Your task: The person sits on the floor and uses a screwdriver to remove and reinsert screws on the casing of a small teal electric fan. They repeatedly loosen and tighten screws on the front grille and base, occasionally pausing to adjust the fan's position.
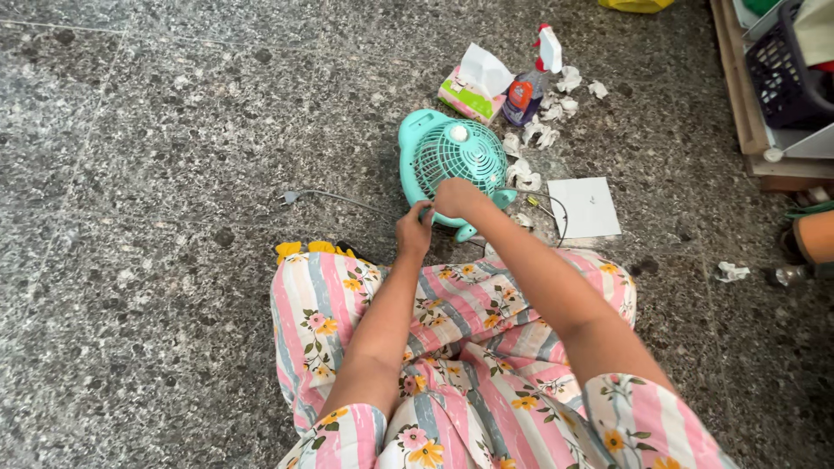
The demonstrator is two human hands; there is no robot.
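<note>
A small teal table fan point(452, 156) lies on its back on the speckled stone floor, grille facing up. My left hand point(414, 231) grips the fan's near lower edge. My right hand point(458, 197) is closed on the near rim of the grille, fingers curled over it. What the fingers pinch is hidden. Both forearms reach out over my lap in pink striped floral cloth point(452, 347). The fan's grey cord point(334, 198) trails off to the left and ends in a plug.
Beyond the fan sit a tissue box point(473, 87) and a spray bottle point(532, 78), with several crumpled tissues point(543, 122) around them. A white paper sheet point(584, 207) lies right of the fan. A wooden shelf with a dark basket point(782, 78) stands at the right edge.
</note>
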